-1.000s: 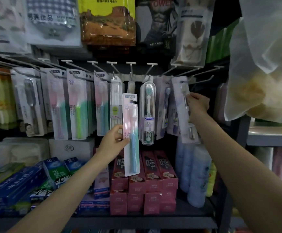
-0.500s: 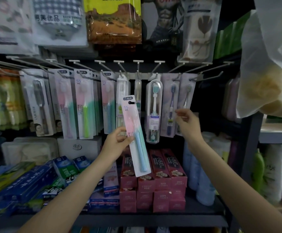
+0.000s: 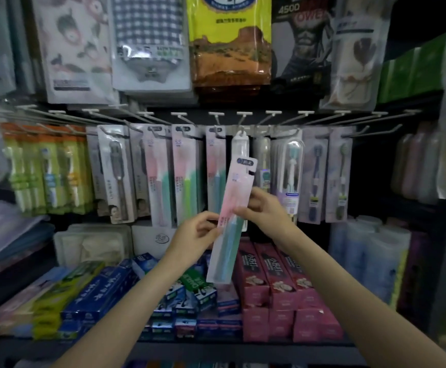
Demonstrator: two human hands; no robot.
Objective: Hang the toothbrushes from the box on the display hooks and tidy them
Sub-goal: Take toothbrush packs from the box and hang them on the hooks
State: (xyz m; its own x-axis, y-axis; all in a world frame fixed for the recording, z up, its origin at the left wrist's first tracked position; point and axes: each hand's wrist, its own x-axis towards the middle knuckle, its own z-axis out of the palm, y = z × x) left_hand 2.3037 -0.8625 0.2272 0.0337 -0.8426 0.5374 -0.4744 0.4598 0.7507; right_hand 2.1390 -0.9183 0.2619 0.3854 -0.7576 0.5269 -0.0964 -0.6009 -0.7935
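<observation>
A pink and blue toothbrush pack [image 3: 231, 221] is held tilted in front of the display hooks [image 3: 216, 120], below the row of hung packs [image 3: 187, 173]. Its left edge is pinched by the left hand [image 3: 194, 237], and its right edge by the curled fingers of the right hand [image 3: 265, 212]. "S5" is printed on neighbouring hung cards (other lettering is too blurred). Red toothpaste boxes [image 3: 275, 277] are stacked beneath.

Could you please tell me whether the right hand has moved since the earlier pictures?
Yes. The right hand has left the packs hanging at the right of the hooks and come down-left to grip the held toothbrush pack.
</observation>
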